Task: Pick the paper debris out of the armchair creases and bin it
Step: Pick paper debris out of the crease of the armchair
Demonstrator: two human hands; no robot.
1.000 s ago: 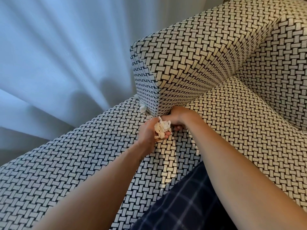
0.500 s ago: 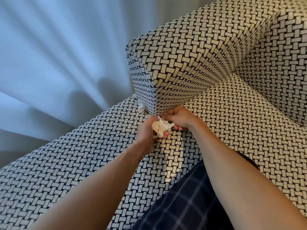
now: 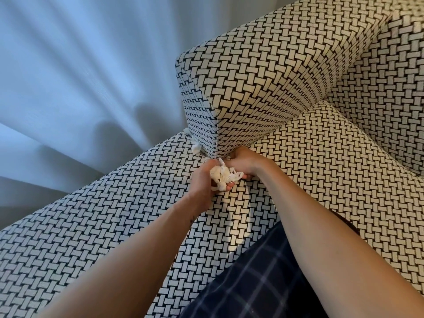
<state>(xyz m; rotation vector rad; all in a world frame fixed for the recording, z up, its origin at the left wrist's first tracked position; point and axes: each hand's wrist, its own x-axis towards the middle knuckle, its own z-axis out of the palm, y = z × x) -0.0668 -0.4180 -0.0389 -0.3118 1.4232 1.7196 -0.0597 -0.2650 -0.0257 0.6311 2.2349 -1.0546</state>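
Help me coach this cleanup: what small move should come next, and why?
Probably reach the right hand leftward round the cushion corner and pinch out the white scrap lodged in the crease there. The left hand already grips a paper wad, that scrap is the only other paper showing, and no bin is in view yet.

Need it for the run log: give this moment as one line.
left hand holds paper wad | right hand at armchair crease, grip unclear | paper scrap lodged in crease
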